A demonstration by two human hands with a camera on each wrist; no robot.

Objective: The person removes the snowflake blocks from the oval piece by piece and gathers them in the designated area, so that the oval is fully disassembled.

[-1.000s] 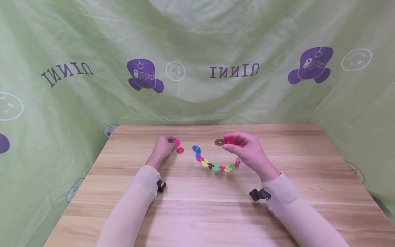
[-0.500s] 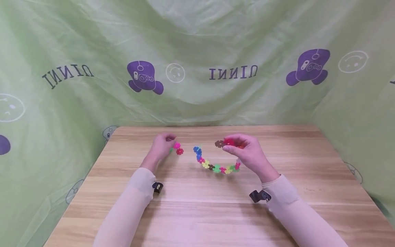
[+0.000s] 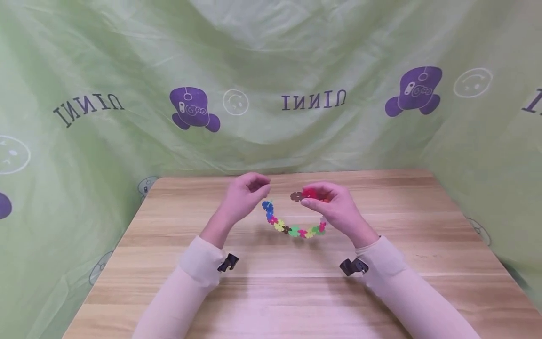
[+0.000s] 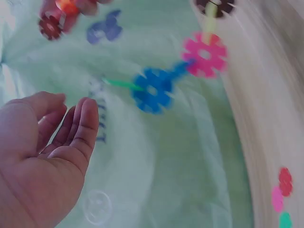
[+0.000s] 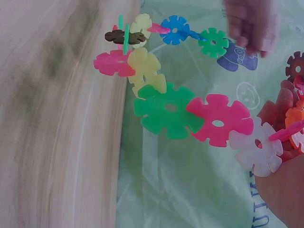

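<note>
My right hand [image 3: 342, 207] grips one end of a chain of notched plastic snowflake discs [image 3: 294, 231]. Its middle sags in an arc above the table. A brown disc [image 3: 296, 196] and red ones show at the fingertips. In the right wrist view, a white disc [image 5: 256, 146] lies against that hand, followed by pink, green and yellow ones. At the chain's far end are a blue disc [image 4: 153, 90] and a green one [image 4: 122, 84]. My left hand [image 3: 243, 200] is beside that end, fingers loosely bent, thumb apart, nothing between them.
Loose red [image 4: 285, 181], pink and green discs lie on the wooden table in the left wrist view; my left hand hides them from the head camera. A printed green curtain [image 3: 262, 136] hangs around the table [image 3: 279, 301].
My left hand has left the loose discs on the table, rising and moving right to the chain's blue end. My right hand stays nearly in place with the chain.
</note>
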